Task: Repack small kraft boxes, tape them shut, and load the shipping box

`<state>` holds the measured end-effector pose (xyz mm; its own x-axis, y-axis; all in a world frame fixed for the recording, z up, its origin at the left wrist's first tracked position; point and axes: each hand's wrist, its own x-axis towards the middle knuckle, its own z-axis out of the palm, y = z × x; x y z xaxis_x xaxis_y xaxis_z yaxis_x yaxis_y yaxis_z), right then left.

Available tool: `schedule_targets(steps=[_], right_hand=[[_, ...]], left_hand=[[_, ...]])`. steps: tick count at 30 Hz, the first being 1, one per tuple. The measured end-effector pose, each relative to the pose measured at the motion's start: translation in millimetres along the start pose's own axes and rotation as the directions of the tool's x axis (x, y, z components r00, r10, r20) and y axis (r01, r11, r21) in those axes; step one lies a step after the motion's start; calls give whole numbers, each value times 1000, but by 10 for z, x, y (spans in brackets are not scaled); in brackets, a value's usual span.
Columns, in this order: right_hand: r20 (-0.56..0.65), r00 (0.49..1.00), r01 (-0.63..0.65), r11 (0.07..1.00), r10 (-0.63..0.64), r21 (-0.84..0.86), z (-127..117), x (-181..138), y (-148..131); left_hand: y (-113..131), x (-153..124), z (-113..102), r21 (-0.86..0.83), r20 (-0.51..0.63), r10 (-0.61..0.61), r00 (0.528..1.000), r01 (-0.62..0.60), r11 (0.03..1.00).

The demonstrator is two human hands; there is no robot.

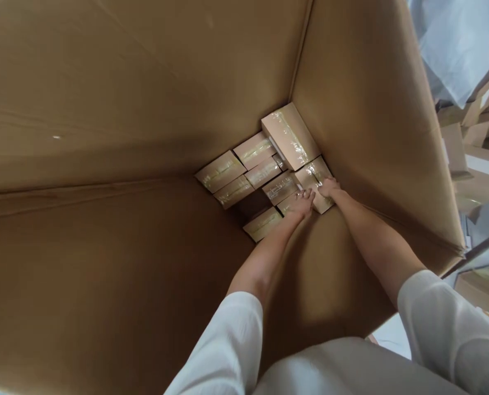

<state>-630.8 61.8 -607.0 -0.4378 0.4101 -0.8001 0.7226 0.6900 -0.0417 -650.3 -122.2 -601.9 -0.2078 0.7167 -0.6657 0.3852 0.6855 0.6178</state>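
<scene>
Bkgd: outside the big box, along the R edge of view, were cartons w/ white labels point(485, 164), a translucent plastic sheet point(458, 49) hanging above them, and another carton point(481, 288) lower down. Most of the view was the inside of a tall brown cardboard box point(104, 82), its walls plain, w/ a vert. seam running down to the far corner.

At the btm, in that corner, sat a group of small cartons, most w/ shiny clear tape. The tallest-looking one point(291, 137) was right in the corner, vs. both walls. Just nearer stood the handled carton point(322, 204), by the R wall, tape on top. To its L, smaller cartons point(264, 224) lay in rough rows, w/ a dark gap point(250, 209) b/w some of them.

Both arms reached down into the box, lt.-coloured sleeves point(231, 340) ending near the elbows. L grip point(302, 204): fingers apart, at L edge of the handled carton; can't tell if grasping or only resting. R grip point(330, 187): fingers bent over the same carton's R side, touching it; can't tell if clenched.
</scene>
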Motion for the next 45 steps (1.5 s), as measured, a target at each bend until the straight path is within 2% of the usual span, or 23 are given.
schedule_targets(steps=[4, 9, 12, 13, 15, 17, 19, 20, 22, 24, 26, 31, 34, 37, 41, 45], right_hand=[[10, 1000, -6, 1000, 6, -5, 107, 72, 75], [4, 1000, 18, 999, -19, 37, 160, 37, 55], [3, 1000, 3, 999, -3, 37, 168, 1, -13], [1, 1000, -1, 999, 1, 43, 170, -11, -33], [7, 1000, 9, 997, -9, 73, 180, -36, -62], [18, 999, 33, 993, -35, 111, 196, -61, -74], [19, 999, 42, 990, -45, 133, 206, -90, -72], [18, 999, 34, 990, -37, 139, 205, -106, -68], [15, 1000, 23, 987, -26, 162, 182, -145, -57], [3, 999, 45, 980, -46, 196, 131, -206, -55], [-16, 996, 86, 972, -84, 220, 56, -305, -80], [-10, 989, 146, 969, -147, 199, -183, -735, -296], [-11, 974, 221, 952, -224, 214, -353, -1044, -457], [-50, 943, 330, 900, -330, 285, -560, -1337, -570], [-184, 902, 432, 807, -391, 402, -890, -1720, -629], [-333, 863, 505, 693, -381, 515, -1216, -2118, -609]], left_hand=[[-127, 37, 152, 2, -1, -32, 999, 32, 999], [-309, -142, 333, -102, -58, -93, 994, 87, 991], [-386, -190, 417, -287, -189, -110, 976, 52, 957], [-399, -174, 435, -390, -266, -137, 954, 24, 921], [-404, -102, 454, -612, -391, -273, 879, -27, 790], [-382, -7, 454, -800, -374, -455, 808, -32, 599], [-338, 62, 446, -912, -237, -532, 813, 3, 411], [-308, 74, 444, -936, -192, -534, 823, 9, 351], [-232, 38, 447, -955, -157, -517, 842, 4, 296], [-128, -75, 455, -953, -166, -510, 844, -3, 304], [4, -255, 451, -935, -189, -517, 834, 7, 354], [345, -903, 279, -867, -230, -588, 775, 111, 485], [491, -1340, 46, -792, -344, -581, 738, 104, 602], [639, -1716, -250, -731, -400, -590, 702, 145, 667], [941, -2054, -660, -653, -497, -571, 653, 152, 742], [1353, -2301, -1015, -573, -573, -506, 645, 126, 810]])
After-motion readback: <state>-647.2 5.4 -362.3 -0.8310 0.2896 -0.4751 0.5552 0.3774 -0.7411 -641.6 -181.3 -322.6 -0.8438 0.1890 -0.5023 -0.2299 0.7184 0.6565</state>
